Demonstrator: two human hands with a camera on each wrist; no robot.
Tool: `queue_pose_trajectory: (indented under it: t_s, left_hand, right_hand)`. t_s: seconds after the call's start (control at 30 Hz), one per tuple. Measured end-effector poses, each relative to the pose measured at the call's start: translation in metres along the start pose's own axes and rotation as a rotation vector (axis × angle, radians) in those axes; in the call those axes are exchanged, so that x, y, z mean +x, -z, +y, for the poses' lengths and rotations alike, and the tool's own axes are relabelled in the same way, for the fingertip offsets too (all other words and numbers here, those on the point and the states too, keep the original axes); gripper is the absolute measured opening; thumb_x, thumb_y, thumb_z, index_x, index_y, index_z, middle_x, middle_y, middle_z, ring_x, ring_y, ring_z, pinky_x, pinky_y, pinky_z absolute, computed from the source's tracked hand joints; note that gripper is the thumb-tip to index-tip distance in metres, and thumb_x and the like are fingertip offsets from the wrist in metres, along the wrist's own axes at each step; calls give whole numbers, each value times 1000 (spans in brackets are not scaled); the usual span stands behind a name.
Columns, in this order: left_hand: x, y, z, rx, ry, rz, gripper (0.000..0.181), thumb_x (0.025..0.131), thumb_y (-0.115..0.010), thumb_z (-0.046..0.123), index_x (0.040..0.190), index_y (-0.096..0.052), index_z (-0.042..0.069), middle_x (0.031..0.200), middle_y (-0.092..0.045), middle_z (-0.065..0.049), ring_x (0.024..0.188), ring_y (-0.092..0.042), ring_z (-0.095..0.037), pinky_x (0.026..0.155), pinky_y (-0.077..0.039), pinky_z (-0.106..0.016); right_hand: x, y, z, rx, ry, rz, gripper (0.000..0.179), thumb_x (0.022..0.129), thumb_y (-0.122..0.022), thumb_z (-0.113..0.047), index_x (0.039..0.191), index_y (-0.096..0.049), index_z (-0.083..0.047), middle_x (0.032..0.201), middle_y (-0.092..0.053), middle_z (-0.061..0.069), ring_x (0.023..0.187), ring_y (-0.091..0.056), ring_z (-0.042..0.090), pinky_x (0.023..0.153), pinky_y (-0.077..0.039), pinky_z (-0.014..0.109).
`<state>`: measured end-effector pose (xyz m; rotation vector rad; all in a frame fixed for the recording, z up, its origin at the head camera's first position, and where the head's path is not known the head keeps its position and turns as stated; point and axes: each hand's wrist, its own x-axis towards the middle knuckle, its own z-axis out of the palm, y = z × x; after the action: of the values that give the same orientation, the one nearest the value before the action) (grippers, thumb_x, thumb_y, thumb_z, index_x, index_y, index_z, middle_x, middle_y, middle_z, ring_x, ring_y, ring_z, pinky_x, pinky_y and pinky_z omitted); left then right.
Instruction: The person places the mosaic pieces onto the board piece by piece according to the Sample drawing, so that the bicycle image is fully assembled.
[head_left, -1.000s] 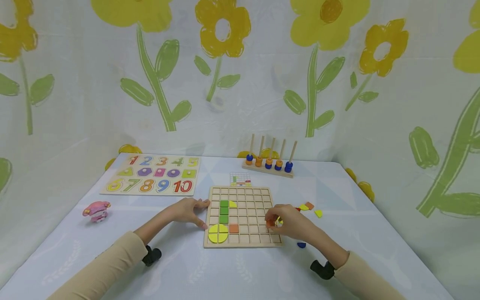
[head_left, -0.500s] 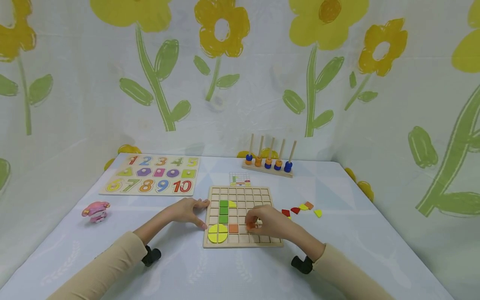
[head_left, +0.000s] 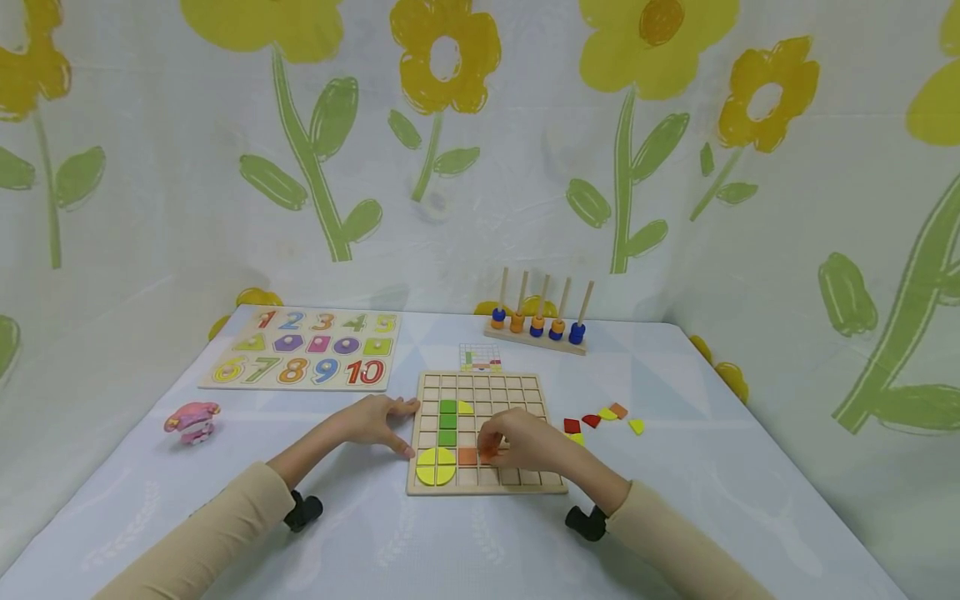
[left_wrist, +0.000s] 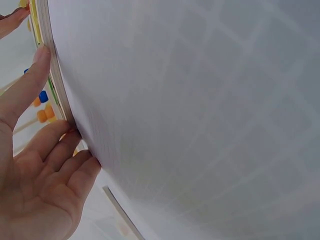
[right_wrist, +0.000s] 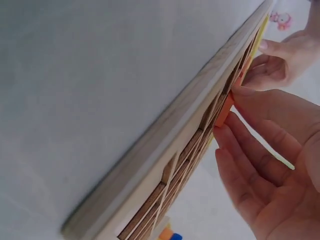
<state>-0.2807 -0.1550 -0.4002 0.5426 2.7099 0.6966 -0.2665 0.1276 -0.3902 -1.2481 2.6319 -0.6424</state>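
A wooden grid board (head_left: pixel 527 408) lies on the table, its cells marked off by raised strips. My right hand (head_left: pixel 525 440) pinches an orange square tile (right_wrist: pixel 225 111) between thumb and fingertips, right at the cells beside an orange square (head_left: pixel 467 457) set in the board. At the board's left edge my left hand (head_left: pixel 372 421) rests with fingers and thumb spread, touching its side. Several yellow quarter-round tiles form a circle (head_left: pixel 436 467) at the near left corner. A column of green squares (head_left: pixel 447 422) stands above it, with a yellow quarter-round (head_left: pixel 465 408) alongside.
Loose red (head_left: pixel 572 426), yellow and orange pieces lie right of the board. A small pattern card (head_left: pixel 480 357) sits behind it. Farther back are a peg stand with beads (head_left: pixel 537 329) and a number puzzle (head_left: pixel 303 348). A pink figurine (head_left: pixel 193 422) stands at left.
My right hand has carried the orange tile leftward from the board's right side to beside the orange square. My left hand has stayed at the left edge.
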Motion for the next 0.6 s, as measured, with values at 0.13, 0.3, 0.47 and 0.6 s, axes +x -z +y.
queue_pose_trajectory:
  t_s: [0.13,0.3,0.47,0.6]
  left_hand:
    - [0,0,0,2,1,-1,86,70,-86,36,142,-48,8,147,-39,-19,138,-33,-38,109,-28,-56]
    - [0,1,1,7,1,0,86,70,-86,35,142,-47,8,147,-39,-20,137,-33,-38,109,-29,-56]
    - [0,0,0,4,-3,-1,87,69,-86,36,142,-47,8,147,-39,-20,137,-33,-38,109,-29,-56]
    - [0,0,0,-3,-4,1,87,69,-86,36,142,-48,8,147,-39,-20,137,-33,-38,109,-28,-55]
  right_hand:
    - [1,0,-1,19,-25,-8,10,82,-75,-3,88,-72,-11,80,-67,-6,74,-59,6,70,-51,16]
    - [-1,1,-4,31,-53,1,10,82,-76,-4,89,-74,-11,79,-67,-7,73,-58,6,71,-51,15]
    - [-5,4,-4,8,-47,1,12,83,-76,-6,94,-75,-10,85,-70,-6,81,-62,8,75,-52,19]
    - [-11,11,1,4,-61,27,16,84,-75,-7,99,-74,-9,94,-71,-3,88,-63,14,76,-53,24]
